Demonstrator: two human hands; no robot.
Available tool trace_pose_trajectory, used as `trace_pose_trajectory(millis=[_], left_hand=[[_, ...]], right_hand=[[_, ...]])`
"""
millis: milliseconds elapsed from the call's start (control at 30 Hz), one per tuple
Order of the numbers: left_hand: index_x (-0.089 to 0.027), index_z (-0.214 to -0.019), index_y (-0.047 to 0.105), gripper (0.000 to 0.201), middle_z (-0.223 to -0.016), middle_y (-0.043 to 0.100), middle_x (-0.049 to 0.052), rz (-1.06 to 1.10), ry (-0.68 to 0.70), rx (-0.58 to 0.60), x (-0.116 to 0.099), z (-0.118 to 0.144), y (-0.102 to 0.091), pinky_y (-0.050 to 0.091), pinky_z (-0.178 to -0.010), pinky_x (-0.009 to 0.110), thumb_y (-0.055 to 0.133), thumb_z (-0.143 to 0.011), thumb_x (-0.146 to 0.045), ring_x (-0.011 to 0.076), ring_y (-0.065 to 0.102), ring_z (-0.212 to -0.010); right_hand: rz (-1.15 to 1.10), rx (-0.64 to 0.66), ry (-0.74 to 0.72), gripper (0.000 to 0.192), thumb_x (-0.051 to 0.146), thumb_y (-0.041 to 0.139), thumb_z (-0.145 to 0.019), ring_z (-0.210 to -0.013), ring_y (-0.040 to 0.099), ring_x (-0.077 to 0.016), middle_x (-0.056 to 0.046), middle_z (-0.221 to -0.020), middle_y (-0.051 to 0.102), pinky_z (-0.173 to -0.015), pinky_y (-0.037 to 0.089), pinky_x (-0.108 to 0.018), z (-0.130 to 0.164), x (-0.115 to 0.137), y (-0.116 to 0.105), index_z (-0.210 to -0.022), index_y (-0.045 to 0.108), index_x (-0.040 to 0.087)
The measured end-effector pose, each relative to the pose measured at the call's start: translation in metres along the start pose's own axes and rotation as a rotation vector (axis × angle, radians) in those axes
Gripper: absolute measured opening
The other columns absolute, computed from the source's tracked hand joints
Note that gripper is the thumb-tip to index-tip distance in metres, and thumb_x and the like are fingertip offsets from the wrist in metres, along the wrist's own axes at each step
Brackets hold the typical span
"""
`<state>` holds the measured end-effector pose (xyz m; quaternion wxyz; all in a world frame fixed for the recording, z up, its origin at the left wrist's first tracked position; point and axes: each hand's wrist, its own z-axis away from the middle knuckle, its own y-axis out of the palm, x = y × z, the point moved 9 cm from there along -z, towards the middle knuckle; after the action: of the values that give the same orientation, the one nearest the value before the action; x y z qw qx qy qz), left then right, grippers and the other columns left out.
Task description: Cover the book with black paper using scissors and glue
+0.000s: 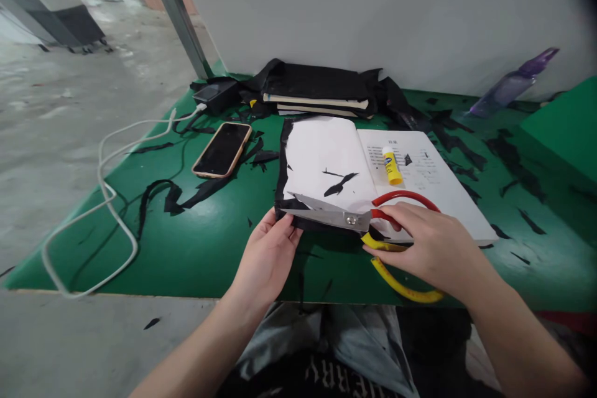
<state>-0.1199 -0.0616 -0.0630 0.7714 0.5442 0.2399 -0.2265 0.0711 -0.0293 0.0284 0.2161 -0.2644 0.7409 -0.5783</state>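
Note:
My right hand grips a pair of scissors with one red and one yellow handle. Its blades point left along the lower edge of an open book, whose left page has black material folded over its edges. At the book's lower left corner, my left hand pinches the black cover edge between thumb and fingers. The blade tips lie close to that thumb. Black scraps rest on the left page. A yellow glue stick lies on the printed right page.
Left of the book lies a phone, near a white cable joined to a black box. Black-covered books are stacked behind. A purple spray bottle leans at the right. Black scraps litter the green tabletop.

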Motion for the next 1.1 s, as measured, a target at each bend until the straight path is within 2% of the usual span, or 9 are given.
trace_pose_trajectory(millis=[300,600,900,1100], left_hand=[[-0.022,-0.108,0.067,0.025,-0.107,0.069,0.003,0.002,0.014,-0.006,0.000,-0.001,0.000,0.046,-0.091,0.025,0.061,-0.085,-0.013,0.0122,0.061,-0.098],[-0.024,-0.107,0.068,0.025,-0.109,0.069,0.002,0.000,0.016,-0.001,0.001,-0.002,-0.002,0.048,-0.087,0.022,0.061,-0.086,-0.013,0.0110,0.062,-0.098],[-0.023,-0.107,0.068,0.024,-0.114,0.067,0.003,-0.004,0.013,-0.009,0.001,-0.001,-0.002,0.043,-0.100,0.028,0.061,-0.086,-0.013,0.0138,0.059,-0.108],[-0.025,-0.106,0.068,0.025,-0.112,0.068,0.001,-0.012,-0.002,-0.026,0.002,-0.001,-0.003,0.044,-0.098,0.026,0.064,-0.084,-0.014,0.0143,0.059,-0.110]], right_hand=[[-0.036,0.043,0.017,0.044,0.058,0.059,-0.079,-0.083,0.065,-0.0205,-0.002,-0.096,0.070,-0.062,0.047,-0.032,-0.003,-0.006,0.004,-0.102,0.057,0.020],[-0.046,0.079,0.017,0.044,0.058,0.058,-0.079,-0.078,0.065,-0.0211,-0.004,-0.092,0.070,-0.058,0.045,-0.032,-0.004,-0.011,0.009,-0.100,0.059,0.019],[-0.002,0.063,0.012,0.043,0.059,0.058,-0.079,-0.076,0.065,-0.0209,-0.004,-0.091,0.071,-0.054,0.042,-0.031,-0.004,-0.011,0.007,-0.097,0.061,0.019],[-0.008,0.078,0.004,0.044,0.059,0.058,-0.079,-0.075,0.065,-0.0203,-0.006,-0.094,0.071,-0.053,0.042,-0.031,-0.005,-0.010,0.007,-0.095,0.063,0.019]])
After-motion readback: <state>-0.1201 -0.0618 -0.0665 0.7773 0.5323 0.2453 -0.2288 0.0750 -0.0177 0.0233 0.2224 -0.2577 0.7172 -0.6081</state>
